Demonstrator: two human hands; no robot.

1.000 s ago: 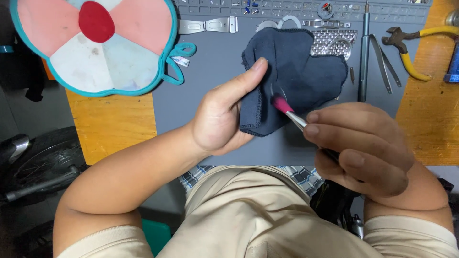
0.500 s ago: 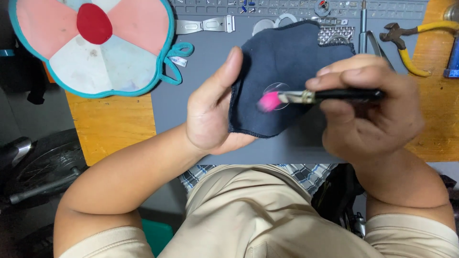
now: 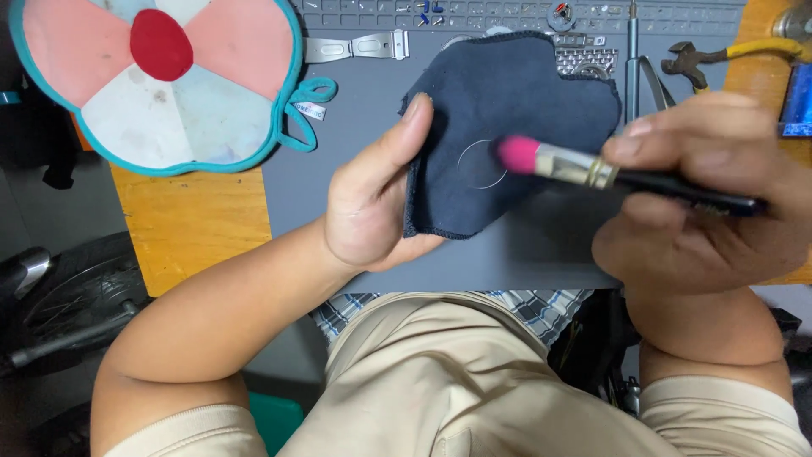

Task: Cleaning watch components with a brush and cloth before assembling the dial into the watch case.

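Small clear disc (image 3: 482, 163), thin and round like a lens or glass, lies on a dark navy cloth (image 3: 507, 110) at frame centre, slightly toward 12 o'clock. Cloth is soft, matte, with a stitched wavy edge; it drapes over the left hand (image 3: 372, 203), whose thumb lies along the cloth's 9 o'clock edge with the remaining fingers hidden beneath, cupping cloth and disc from under.

Brush (image 3: 584, 169): pink rounded bristle tuft, pale metal ferrule, glossy black handle. Tuft touches the disc's 3 o'clock rim. Right hand (image 3: 702, 195) at 3 o'clock pinches the handle between thumb and forefinger, other fingers curled below.

Beneath both: a grey rubbery work mat (image 3: 355, 135), smooth, with moulded compartments along its 12 o'clock edge holding tiny parts. On the mat at 12 o'clock, a flat metal bracket (image 3: 355, 46); toward 1 o'clock, a thin steel screwdriver (image 3: 632, 51) and tweezers (image 3: 655, 80). Pliers (image 3: 710, 57) with yellow grips at 2 o'clock, on orange wooden bench (image 3: 194, 228). At 10 o'clock, a quilted petal-shaped pad (image 3: 161, 80), pink and pale blue panels, red centre, teal piping with loop.
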